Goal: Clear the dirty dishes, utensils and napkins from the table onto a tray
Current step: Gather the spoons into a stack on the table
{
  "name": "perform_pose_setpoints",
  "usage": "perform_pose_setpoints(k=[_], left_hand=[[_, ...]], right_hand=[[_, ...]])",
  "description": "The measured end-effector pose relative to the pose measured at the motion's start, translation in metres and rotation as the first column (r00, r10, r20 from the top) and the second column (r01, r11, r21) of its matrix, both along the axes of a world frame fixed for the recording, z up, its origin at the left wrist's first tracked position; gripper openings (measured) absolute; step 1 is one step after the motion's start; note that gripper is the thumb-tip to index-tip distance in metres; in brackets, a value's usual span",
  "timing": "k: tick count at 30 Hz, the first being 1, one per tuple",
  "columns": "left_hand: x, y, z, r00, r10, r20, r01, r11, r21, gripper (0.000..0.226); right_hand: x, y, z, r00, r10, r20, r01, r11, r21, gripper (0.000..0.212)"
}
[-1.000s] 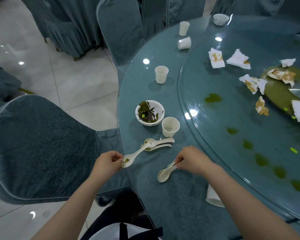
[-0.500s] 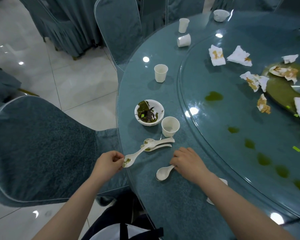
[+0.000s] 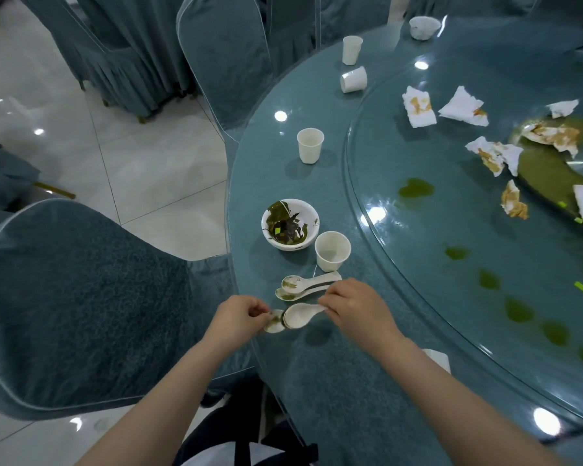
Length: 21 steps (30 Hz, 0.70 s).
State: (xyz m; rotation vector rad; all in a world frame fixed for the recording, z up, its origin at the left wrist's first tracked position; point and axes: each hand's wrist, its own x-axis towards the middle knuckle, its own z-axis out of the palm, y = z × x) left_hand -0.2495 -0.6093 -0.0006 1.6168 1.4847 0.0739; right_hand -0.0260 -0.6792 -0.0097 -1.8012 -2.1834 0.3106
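Observation:
My left hand pinches a dirty white spoon at the table's near edge. Held by its handle in my right hand, a second white spoon has its bowl touching the first one. Two more soiled spoons lie side by side just beyond my hands. Behind them stand a white bowl of green leftovers and a paper cup. Stained napkins are scattered over the glass turntable. No tray is in view.
More paper cups stand farther along the table rim, and one lies tipped over. A small bowl sits at the far edge. Green spills dot the turntable. Covered chairs crowd the table's left side.
My right hand picked its spoon up off the table and carried it left. My left hand moved right, so both spoons now meet between my hands.

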Motion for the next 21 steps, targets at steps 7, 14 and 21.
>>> perform_pose_setpoints(k=[7,14,21], left_hand=[[0.024,-0.001,-0.001,0.993,-0.080,0.087,0.087,0.992,-0.087,0.017],[0.026,0.004,-0.004,0.992,-0.006,0.124,0.020,0.994,-0.105,0.015],[0.028,0.013,-0.004,0.997,0.021,0.076,-0.020,1.000,-0.019,0.022]], right_hand=[[0.003,-0.016,-0.012,0.999,-0.043,0.005,0.043,0.997,-0.063,0.007],[0.007,-0.016,-0.017,0.994,-0.039,-0.104,0.010,0.963,-0.269,0.020],[0.008,-0.002,-0.010,0.973,-0.147,-0.180,0.078,0.936,-0.342,0.018]])
